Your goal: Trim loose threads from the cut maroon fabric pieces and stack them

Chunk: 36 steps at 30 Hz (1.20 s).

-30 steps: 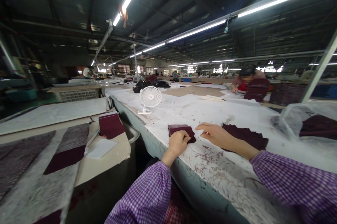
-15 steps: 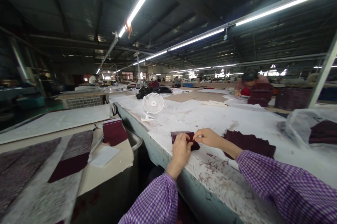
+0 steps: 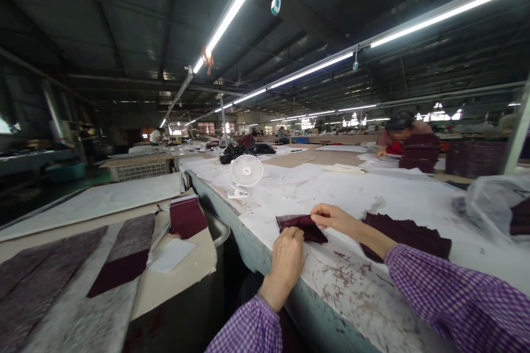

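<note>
A small folded maroon cloth piece (image 3: 304, 225) lies near the front edge of the white-covered table (image 3: 318, 193). My left hand (image 3: 289, 251) rests on its near left side, fingers curled together over the cloth. At the cloth's right corner, my right hand (image 3: 331, 217) pinches the edge between thumb and fingers, lifting it slightly. Just right of my right forearm lies a spread pile of maroon pieces (image 3: 408, 234) with jagged edges.
A small white fan (image 3: 246, 170) stands beyond the hands, with dark cloth (image 3: 244, 151) behind it. On the left side table are a maroon stack (image 3: 187, 217) and a white card (image 3: 171, 254). A person (image 3: 401, 129) works at the far right; a plastic bag (image 3: 488, 204) lies nearer.
The view has shifted slightly, moving the scene right and down. My left hand has slid lower on the cloth, and more of the maroon piece shows between my hands.
</note>
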Available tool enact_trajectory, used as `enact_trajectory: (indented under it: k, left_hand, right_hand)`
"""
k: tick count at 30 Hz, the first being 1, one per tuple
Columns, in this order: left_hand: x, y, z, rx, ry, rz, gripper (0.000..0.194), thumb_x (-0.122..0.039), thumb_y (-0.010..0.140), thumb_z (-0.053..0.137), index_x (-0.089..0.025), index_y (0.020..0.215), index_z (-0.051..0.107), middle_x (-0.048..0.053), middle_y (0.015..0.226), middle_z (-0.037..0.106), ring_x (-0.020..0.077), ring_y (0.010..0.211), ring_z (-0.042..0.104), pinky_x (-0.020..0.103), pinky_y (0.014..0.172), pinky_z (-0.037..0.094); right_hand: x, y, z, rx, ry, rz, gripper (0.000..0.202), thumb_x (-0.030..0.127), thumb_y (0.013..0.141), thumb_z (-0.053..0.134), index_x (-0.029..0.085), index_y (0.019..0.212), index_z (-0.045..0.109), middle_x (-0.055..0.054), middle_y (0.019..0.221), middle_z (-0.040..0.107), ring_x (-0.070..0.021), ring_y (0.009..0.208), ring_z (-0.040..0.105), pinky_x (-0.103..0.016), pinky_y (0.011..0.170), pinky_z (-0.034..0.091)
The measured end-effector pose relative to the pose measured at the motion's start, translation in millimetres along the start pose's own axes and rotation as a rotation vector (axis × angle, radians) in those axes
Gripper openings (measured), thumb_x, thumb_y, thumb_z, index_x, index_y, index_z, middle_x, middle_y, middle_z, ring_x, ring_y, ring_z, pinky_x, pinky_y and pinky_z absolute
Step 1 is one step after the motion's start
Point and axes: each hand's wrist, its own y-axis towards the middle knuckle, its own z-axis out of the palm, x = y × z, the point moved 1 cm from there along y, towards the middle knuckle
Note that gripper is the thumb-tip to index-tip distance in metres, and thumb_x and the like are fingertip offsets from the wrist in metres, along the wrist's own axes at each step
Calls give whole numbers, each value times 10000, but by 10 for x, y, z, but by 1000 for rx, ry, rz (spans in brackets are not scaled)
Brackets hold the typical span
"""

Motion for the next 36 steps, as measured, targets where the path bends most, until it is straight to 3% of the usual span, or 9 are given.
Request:
enact_trajectory:
  k: [3, 7, 11, 18, 22, 26, 30, 33, 36]
  left_hand:
    - [22, 66, -73, 128, 44, -7, 272, -55, 845, 386, -134, 934, 630, 82, 960, 624, 201, 926, 542, 317, 850, 450]
    - [-109, 77, -187, 134, 110, 125, 224, -90, 842, 416, -134, 888, 631, 79, 928, 612, 219, 917, 519, 342, 830, 450]
    - [-273, 57, -183, 133, 102, 248, 203, -141, 870, 418, -126, 904, 617, 85, 944, 608, 226, 960, 511, 353, 860, 443]
    - [-257, 257, -70, 325, 140, -30, 263, -72, 843, 408, -44, 982, 630, 175, 993, 623, 266, 965, 563, 374, 834, 465]
    - [-216, 357, -3, 390, 144, -86, 279, 18, 765, 433, -43, 861, 688, 205, 915, 649, 285, 926, 587, 358, 759, 477]
    - [-147, 374, 54, 361, 118, -103, 275, -25, 795, 438, -84, 850, 701, 195, 977, 657, 297, 1063, 541, 412, 926, 411]
    - [-22, 296, 117, 329, 42, -98, 292, -155, 849, 473, -142, 1098, 626, 160, 1244, 564, 317, 1230, 429, 524, 1044, 271]
    - [106, 243, 198, 331, -32, -87, 333, -235, 881, 461, -168, 1185, 578, 166, 1300, 526, 350, 1242, 421, 586, 1019, 262]
    - [174, 227, 250, 331, -69, -57, 304, -218, 868, 471, -179, 1138, 605, 154, 1303, 527, 363, 1244, 423, 596, 1006, 276]
  right_hand:
    - [136, -71, 62, 117, -231, -149, 372, 270, 649, 667, 171, 996, 576, -22, 853, 590, -137, 693, 534, -256, 634, 423]
    - [252, -68, 138, 3, -615, -337, 87, 238, 766, 562, 171, 780, 616, -25, 770, 560, -148, 691, 515, -263, 645, 380]
    - [354, 28, 112, -74, -767, -352, 315, 336, 877, 444, 170, 663, 605, -43, 701, 567, -153, 646, 520, -262, 610, 356]
    - [564, 160, 96, -11, -838, -283, 207, 227, 854, 445, 189, 821, 645, -27, 726, 652, -149, 640, 574, -238, 603, 373]
    - [632, 247, 150, -56, -889, -286, 199, 181, 846, 441, 184, 814, 638, -59, 781, 658, -175, 705, 577, -258, 629, 363]
    - [675, 326, 169, -103, -887, -296, 201, 249, 883, 448, 174, 875, 634, -94, 850, 650, -205, 777, 574, -278, 661, 356]
    - [722, 322, 215, -86, -834, -263, 195, 354, 747, 669, 197, 862, 660, -53, 799, 659, -198, 765, 574, -257, 653, 364]
    - [801, 361, 84, -216, -777, -194, 227, 363, 675, 730, 173, 776, 657, -18, 679, 632, -164, 706, 561, -226, 620, 368]
    - [921, 404, -341, -496, -686, -133, 302, 379, 867, 501, 115, 798, 632, -24, 600, 572, -141, 639, 532, -229, 592, 380]
